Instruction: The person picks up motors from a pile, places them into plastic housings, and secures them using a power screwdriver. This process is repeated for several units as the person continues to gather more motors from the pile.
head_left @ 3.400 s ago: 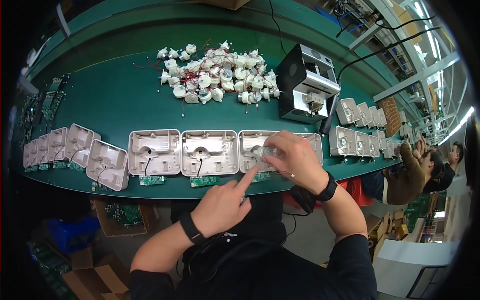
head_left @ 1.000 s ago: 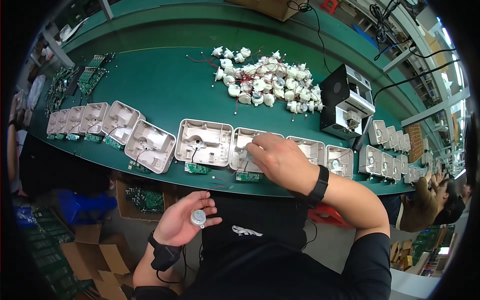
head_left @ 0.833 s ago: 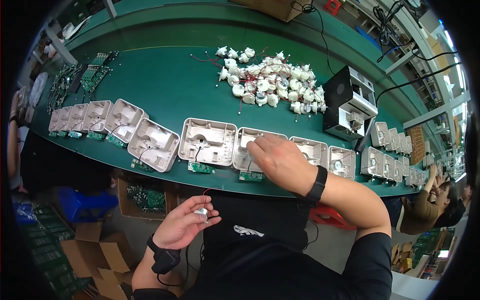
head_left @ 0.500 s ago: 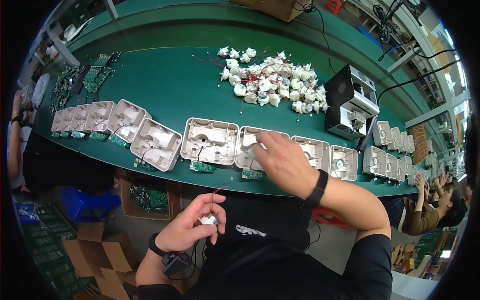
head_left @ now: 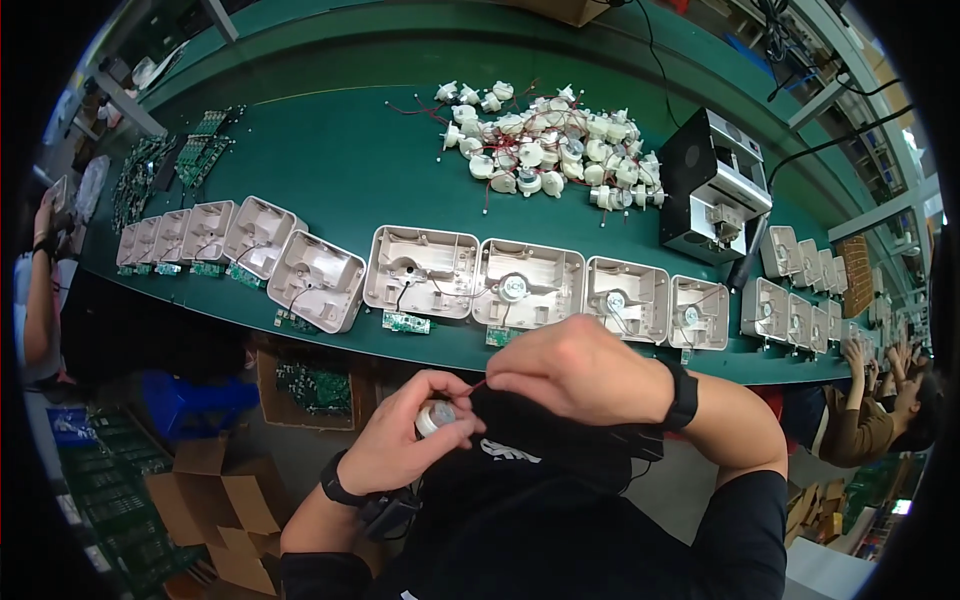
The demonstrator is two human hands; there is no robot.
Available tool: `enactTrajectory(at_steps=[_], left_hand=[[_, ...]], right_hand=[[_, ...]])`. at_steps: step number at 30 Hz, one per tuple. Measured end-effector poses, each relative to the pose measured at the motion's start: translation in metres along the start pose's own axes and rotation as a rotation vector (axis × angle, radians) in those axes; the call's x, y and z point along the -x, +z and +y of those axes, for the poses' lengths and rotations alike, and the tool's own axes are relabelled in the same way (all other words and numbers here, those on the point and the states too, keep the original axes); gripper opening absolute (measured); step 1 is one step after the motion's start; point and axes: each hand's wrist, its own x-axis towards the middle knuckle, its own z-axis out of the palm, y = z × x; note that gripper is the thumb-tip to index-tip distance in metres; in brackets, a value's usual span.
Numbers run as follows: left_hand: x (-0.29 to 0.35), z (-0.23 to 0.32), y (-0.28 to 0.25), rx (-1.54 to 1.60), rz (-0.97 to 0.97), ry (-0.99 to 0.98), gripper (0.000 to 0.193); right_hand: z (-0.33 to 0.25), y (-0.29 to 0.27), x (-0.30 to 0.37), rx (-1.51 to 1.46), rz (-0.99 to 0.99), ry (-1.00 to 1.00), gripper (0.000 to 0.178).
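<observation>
Close to my body, in front of the bench edge, my left hand [head_left: 395,445] is closed around a small round motor [head_left: 437,417] with a silver face and white rim. My right hand [head_left: 575,375] pinches the motor's thin red wire [head_left: 478,386] between thumb and fingertips, just to the right of it. Beyond my hands stands a row of white plastic housings. One housing [head_left: 545,265] has a round motor [head_left: 512,288] seated in it; its left neighbour [head_left: 440,250] shows a bare round opening and a dark wire leading to a green circuit board [head_left: 406,322].
A heap of white motors [head_left: 545,145] with red wires lies on the green bench [head_left: 330,150]. A black and silver machine [head_left: 715,185] stands right of it. Circuit boards [head_left: 200,150] are piled at far left. A carton [head_left: 305,395] sits below; other people work at both sides.
My right hand has come back from the housing toward my body and now grips the motor's wire. My left hand has turned the motor face up. A motor now shows in that housing.
</observation>
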Motion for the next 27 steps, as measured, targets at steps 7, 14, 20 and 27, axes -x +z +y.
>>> enactTrajectory(at_steps=[7,14,20,27], left_hand=[[-0.005,0.017,0.003,-0.807,0.070,0.464,0.033],[-0.013,0.029,-0.006,-0.623,-0.038,0.392,0.034],[-0.015,0.028,0.000,-0.478,-0.073,0.319,0.029],[-0.023,0.036,-0.009,-0.784,-0.011,0.355,0.023]], right_hand=[[-0.020,-0.031,-0.005,-0.243,-0.061,0.392,0.018],[-0.014,-0.038,-0.002,-0.317,0.007,0.488,0.018],[-0.010,-0.036,0.001,-0.314,0.071,0.427,0.018],[-0.034,-0.006,0.025,0.087,0.002,-0.074,0.022]])
